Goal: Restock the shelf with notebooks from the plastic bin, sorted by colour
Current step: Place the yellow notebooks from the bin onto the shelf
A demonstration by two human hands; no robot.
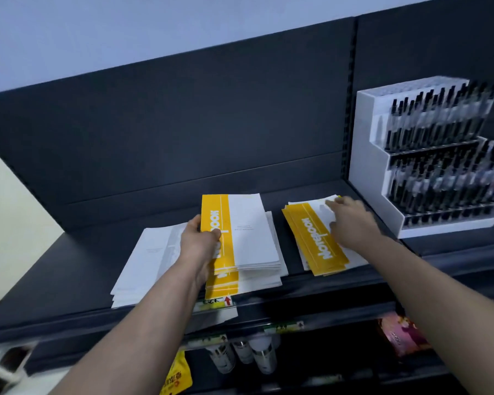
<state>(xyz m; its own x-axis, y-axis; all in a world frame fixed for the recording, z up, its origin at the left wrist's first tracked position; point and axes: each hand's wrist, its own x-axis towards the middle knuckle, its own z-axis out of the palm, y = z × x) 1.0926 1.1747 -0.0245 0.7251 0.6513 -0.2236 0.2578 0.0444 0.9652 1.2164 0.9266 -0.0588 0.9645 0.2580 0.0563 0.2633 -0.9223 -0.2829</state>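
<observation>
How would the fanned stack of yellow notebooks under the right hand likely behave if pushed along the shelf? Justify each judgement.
The yellow stack would probably shear, not slide as one: its covers lie fanned. Each notebook looks thin, so one likely flexes if lifted by an edge. Lying flat, it seems unlikely to tip or roll.

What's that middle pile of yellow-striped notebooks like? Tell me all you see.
The middle notebook stack is thin paper-covered books, white with a yellow band down the left side bearing white "Notebook" lettering. They lie stacked on the dark shelf, near its front edge, upper ones shifted back. The left hand grips the upper bunch at its left edge, thumb on the yellow band.
</observation>
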